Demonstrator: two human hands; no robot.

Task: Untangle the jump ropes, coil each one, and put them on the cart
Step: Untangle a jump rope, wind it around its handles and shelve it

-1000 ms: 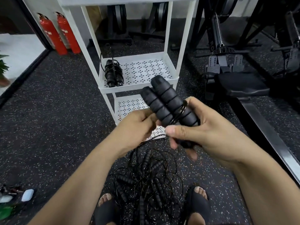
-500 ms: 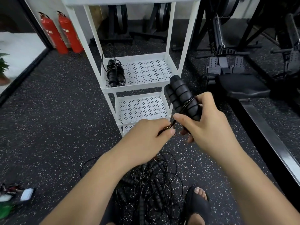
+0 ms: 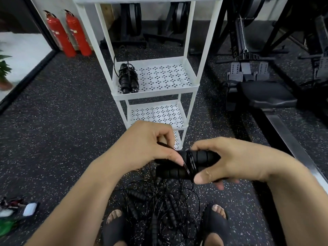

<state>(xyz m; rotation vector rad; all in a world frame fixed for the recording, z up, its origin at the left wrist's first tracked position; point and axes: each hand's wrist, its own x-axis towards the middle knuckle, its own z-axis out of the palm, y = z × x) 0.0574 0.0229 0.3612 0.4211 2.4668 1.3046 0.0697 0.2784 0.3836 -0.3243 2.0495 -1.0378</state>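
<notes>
My right hand (image 3: 229,160) grips the two black foam handles of a jump rope (image 3: 177,170), held side by side and lying roughly level, with thin cord wound around their middle. My left hand (image 3: 147,144) pinches the cord end against the handles. Below them, between my feet, a tangled pile of jump ropes (image 3: 159,206) lies on the floor. A coiled rope (image 3: 128,79) rests at the left of the middle shelf of the white cart (image 3: 192,75).
Two red fire extinguishers (image 3: 68,34) stand back left. A rowing machine (image 3: 257,89) and its rail fill the right side. Small items (image 3: 26,209) lie on the floor at lower left. My sandalled feet (image 3: 215,222) flank the pile.
The handles have swung from pointing up and away to lying nearly level and lower, in front of the cart's bottom shelf. My left hand has moved onto them, pinching the cord.
</notes>
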